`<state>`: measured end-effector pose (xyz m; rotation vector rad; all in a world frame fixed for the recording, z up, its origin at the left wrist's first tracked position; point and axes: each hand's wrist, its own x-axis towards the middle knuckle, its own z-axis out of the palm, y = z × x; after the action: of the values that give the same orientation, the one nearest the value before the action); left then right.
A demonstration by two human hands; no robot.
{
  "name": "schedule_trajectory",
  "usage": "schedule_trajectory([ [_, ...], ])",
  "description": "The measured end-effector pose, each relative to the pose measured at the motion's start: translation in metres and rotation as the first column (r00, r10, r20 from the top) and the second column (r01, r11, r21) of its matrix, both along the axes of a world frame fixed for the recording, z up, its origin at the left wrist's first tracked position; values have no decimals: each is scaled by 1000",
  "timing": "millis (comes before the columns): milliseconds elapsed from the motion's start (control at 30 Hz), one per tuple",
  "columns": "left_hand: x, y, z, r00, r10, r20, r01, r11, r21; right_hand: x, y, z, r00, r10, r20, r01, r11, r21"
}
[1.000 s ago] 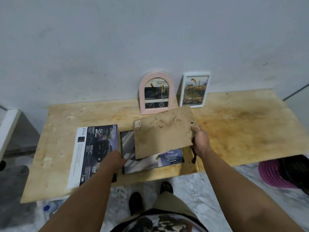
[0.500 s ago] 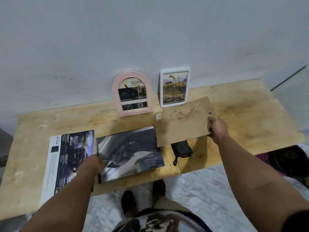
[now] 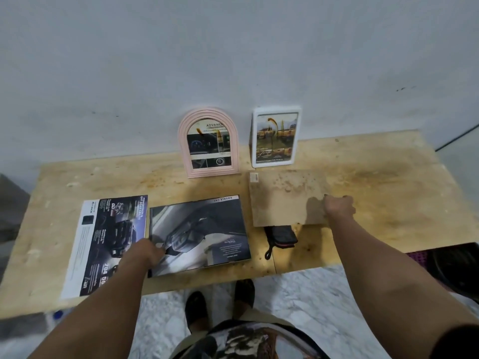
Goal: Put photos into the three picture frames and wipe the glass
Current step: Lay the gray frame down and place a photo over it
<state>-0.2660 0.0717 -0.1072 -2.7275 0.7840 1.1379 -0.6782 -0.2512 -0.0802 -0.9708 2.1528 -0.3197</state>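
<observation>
A pink arched frame and a white rectangular frame stand against the wall, each with a photo inside. A dark car photo lies in a black frame on the table. My left hand rests on its left edge. My right hand grips the right edge of a brown backing board, which lies low over the table to the right of the dark photo. A black cloth with a loop sticks out from under the board.
A printed car brochure page lies at the left of the wooden table. The table's front edge runs close to my legs. A pink basket and a dark object sit on the floor at the right.
My right hand carried the backing board off the dark photo, to the right and down toward the table. The photo is uncovered. My left hand stayed at its left edge.
</observation>
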Motion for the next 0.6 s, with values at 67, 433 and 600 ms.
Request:
schedule_trajectory([
  [67, -3, 5, 2, 1000, 6, -4, -6, 1000, -26, 16, 13, 1, 981, 178, -73, -182, 982, -59],
  [433, -1, 32, 3, 999, -38, 18, 41, 982, -186, 149, 108, 1, 364, 924, -114, -928, 350, -131],
  [600, 5, 38, -4, 998, -25, 50, 37, 968, -250, 191, 129, -16, 53, 964, -261, -983, 96, 154],
])
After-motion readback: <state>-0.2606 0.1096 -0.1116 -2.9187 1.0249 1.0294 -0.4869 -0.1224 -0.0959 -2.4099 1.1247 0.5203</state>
